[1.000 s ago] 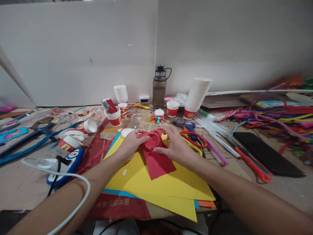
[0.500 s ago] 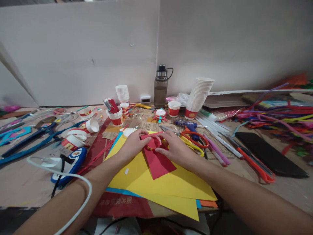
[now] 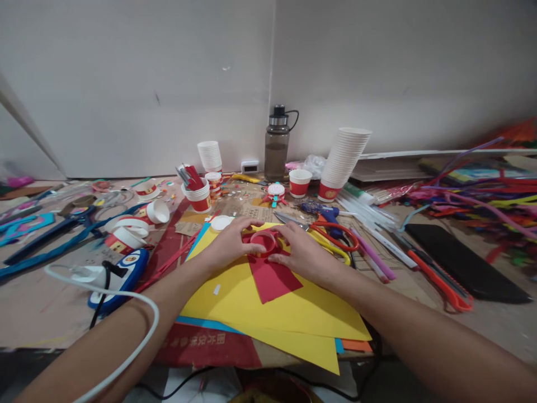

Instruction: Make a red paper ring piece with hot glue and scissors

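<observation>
Dull beige, the cluttered counter (image 3: 29, 316) carries yellow sheets (image 3: 310, 319) with red paper (image 3: 274, 281) on top. Over its far end the left grip (image 3: 229, 244) and right grip (image 3: 305, 250) curl toward each other; whether either pinches I cannot tell. The paper ring (image 3: 271, 238) sits between them, the left thumb against its edge.
</observation>
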`<state>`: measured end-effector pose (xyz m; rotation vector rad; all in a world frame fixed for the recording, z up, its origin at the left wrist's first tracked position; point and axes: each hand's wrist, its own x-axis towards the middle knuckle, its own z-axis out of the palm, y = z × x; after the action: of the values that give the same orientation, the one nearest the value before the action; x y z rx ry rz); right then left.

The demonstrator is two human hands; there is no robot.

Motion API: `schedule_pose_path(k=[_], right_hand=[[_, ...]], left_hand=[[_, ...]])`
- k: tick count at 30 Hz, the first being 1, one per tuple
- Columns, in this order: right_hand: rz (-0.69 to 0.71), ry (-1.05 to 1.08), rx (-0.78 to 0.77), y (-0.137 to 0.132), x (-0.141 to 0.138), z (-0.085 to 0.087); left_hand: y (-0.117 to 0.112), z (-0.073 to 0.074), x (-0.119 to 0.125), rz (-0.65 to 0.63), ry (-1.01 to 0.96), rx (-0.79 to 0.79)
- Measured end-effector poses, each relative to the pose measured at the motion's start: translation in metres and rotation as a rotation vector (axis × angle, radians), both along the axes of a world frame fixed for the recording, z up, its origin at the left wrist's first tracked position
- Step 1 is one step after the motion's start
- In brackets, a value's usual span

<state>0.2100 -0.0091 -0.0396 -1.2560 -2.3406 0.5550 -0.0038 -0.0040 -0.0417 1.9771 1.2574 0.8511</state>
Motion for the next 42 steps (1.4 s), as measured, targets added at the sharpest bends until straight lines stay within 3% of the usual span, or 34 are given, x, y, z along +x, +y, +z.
schedule_pose_path(k=[6, 22, 30, 42], right_hand=[[0.001, -0.004, -0.016, 0.0, 0.001, 0.002], [-0.022, -0.037, -0.066, 0.002, 0.002, 0.009], [-0.117, 0.12, -0.114, 0.011, 0.007, 0.011], [-0.12, 0.168, -0.091, 0.012, 0.007, 0.015]], left_hand=[[-0.004, -0.007, 0.001, -0.001, -0.029, 0.058], [-0.006, -0.007, 0.003, 0.041, 0.08, 0.062], [-0.006, -0.004, 0.003, 0.028, 0.078, 0.06], [-0.009, 0.0, 0.005, 0.037, 0.063, 0.044]])
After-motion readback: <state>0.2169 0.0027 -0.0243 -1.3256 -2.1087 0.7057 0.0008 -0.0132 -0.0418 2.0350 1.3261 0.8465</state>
